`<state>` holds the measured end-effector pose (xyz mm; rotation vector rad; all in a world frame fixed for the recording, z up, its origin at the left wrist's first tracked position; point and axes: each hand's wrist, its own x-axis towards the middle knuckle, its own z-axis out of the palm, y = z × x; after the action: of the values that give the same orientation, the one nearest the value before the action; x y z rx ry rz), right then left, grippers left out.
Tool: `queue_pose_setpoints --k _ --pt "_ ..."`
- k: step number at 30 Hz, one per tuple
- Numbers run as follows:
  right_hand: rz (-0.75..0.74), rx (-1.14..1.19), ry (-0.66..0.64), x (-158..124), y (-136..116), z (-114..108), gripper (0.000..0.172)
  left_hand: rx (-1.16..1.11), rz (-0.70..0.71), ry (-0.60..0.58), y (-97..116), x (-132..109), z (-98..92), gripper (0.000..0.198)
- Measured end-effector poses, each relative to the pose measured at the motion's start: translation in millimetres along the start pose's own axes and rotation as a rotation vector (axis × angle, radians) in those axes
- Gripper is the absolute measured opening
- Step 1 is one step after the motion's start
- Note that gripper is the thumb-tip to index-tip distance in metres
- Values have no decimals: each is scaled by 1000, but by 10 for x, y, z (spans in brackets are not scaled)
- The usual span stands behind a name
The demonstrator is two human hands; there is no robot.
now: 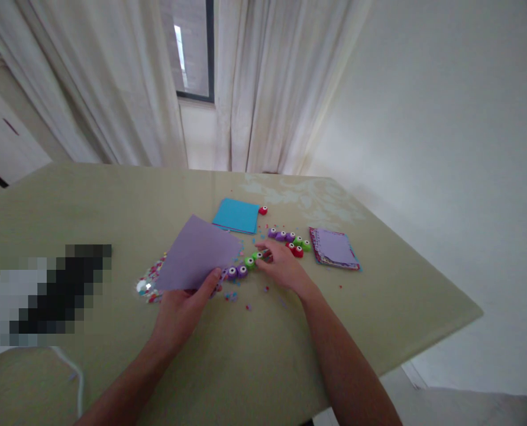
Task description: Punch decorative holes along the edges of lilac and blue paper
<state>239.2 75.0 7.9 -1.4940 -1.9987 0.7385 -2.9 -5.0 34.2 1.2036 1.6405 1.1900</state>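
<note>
A purple sheet of paper is pinched at its lower right edge by my left hand, thumb on top, and it tilts up off the table. My right hand has its thumb and fingertips around a small green paper punch. Beside it stand another green punch and two purple punches, close to my left thumb. Behind my right hand is a cluster of purple punches, green punches and red punches. Bits of punched paper lie scattered around.
A stack of blue paper lies farther back, with a red punch beside it. At right is a stack of sheets with punched edges. Confetti lies left of the sheet. A blurred dark object and a white cable are at left.
</note>
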Motion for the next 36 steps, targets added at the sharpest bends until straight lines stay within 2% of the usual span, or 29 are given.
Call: queue_pose_setpoints --k 3,6,9,13,17,20,22,24,29,36 --pt "12 -66 127 66 78 -91 39 -7 14 9 42 -11 -8 39" --pt "27 -382 308 129 162 -131 44 8 -7 -10 2 -6 -10 41" --pt "59 -598 296 161 197 -92 47 -8 -28 -25 -48 4 -3 43" --pt "31 -601 224 173 163 -60 31 -51 -23 -15 -9 0 5 40" --pt "2 -400 269 137 75 -92 15 -58 -30 18 73 -15 3 39" --pt "-31 8 346 64 -69 -73 22 -46 -30 23 86 -18 2 41" --pt "-42 347 287 0 -207 -21 31 -37 -17 20 71 -14 3 43" --pt "-51 555 179 -65 -353 53 39 -39 2 25 48 -8 2 44" --pt "-25 728 83 -158 -571 202 40 -36 33 23 11 7 0 40" --pt "17 761 95 -143 -561 217 45 -8 53 29 -10 10 3 39"
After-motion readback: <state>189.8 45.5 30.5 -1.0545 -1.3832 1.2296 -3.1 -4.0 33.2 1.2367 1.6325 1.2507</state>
